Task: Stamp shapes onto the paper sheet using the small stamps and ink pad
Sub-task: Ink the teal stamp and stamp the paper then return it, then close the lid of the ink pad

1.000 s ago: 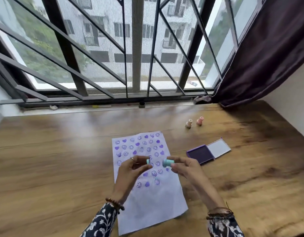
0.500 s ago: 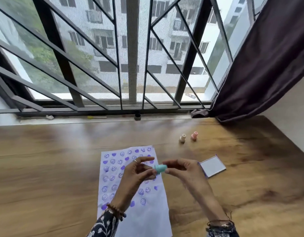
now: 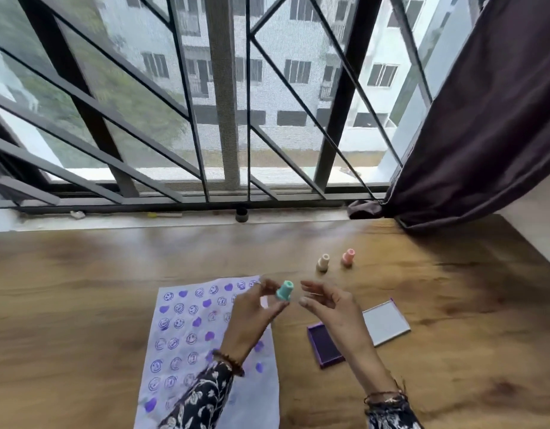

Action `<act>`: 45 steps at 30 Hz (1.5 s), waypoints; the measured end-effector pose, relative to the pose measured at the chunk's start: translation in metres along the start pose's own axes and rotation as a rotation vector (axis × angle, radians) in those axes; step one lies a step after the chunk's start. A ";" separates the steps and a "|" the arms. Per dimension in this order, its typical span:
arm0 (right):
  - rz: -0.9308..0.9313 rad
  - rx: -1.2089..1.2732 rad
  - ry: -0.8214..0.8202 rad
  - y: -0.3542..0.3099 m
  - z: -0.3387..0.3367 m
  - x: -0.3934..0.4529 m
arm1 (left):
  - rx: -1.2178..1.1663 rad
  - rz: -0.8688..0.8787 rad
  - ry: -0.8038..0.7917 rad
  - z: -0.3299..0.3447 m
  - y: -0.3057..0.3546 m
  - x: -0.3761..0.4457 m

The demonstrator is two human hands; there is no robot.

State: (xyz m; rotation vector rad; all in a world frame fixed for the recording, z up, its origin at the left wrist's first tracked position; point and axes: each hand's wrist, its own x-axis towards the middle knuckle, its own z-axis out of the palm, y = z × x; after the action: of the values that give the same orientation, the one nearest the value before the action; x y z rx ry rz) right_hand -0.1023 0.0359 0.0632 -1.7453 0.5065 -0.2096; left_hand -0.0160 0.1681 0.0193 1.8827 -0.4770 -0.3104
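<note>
A white paper sheet lies on the wooden table, covered with several purple smiley and heart prints. My left hand holds a small teal stamp upright above the sheet's right edge. My right hand hovers just to the right of it with fingers apart and nothing in them. Below that hand lies the open purple ink pad, its white lid folded out to the right. A cream stamp and a pink stamp stand further back on the table.
The wooden table runs to a window sill with a dark metal grille at the back. A dark purple curtain hangs at the right and touches the table's far right corner. A small black object sits on the sill.
Both hands held the teal stamp and its cap together earlier. Now my right hand has let go and drawn away to the right, and the left hand holds the stamp alone. The camera has tilted upward.
</note>
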 end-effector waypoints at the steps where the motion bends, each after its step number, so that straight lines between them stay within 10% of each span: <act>1: 0.005 -0.009 0.016 0.004 -0.006 0.004 | 0.074 0.023 0.029 0.005 -0.003 0.008; 10: 0.108 0.033 0.127 0.045 -0.049 0.020 | 0.466 0.002 0.146 0.033 -0.026 0.061; 20: 0.200 -0.065 0.318 0.086 -0.090 -0.001 | 0.307 -0.084 0.203 0.041 -0.031 0.019; 30: 0.279 -0.485 0.573 0.100 -0.096 -0.026 | 0.663 0.067 -0.068 0.071 -0.039 -0.055; 41: 0.092 -0.213 0.736 0.082 -0.087 -0.032 | 0.644 0.040 -0.092 0.068 -0.043 -0.047; 45: -0.127 -0.341 0.529 0.067 -0.060 -0.042 | 0.620 0.027 -0.092 0.070 -0.043 -0.046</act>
State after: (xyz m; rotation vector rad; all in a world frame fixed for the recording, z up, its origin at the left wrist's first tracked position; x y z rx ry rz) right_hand -0.1789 -0.0094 0.0183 -2.0585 0.8513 -0.7213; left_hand -0.0795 0.1448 -0.0462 2.4659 -0.7193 -0.2475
